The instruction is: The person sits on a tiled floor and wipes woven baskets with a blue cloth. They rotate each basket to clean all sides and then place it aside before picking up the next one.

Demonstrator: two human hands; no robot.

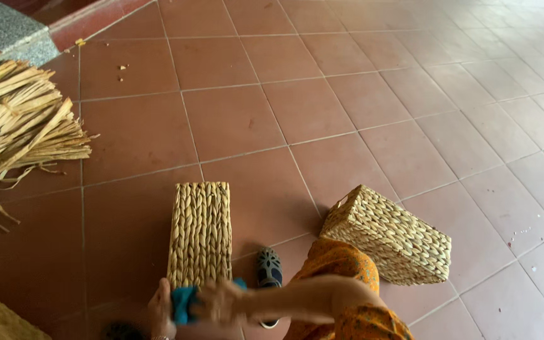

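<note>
A blue cloth is clamped by the left hand and blurred right hand at 6 o'clock of the woven basket — wiping seems just started; the second basket lies untouched.

Rough woven-straw basket, matt tiles

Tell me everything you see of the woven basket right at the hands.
The tall rectangular basket of braided tan straw lies on the red tiled floor, its long side facing up. The braids run lengthwise in neat rows. Its near end meets both hands, the left hand and right hand, which grip a blue cloth.
</note>
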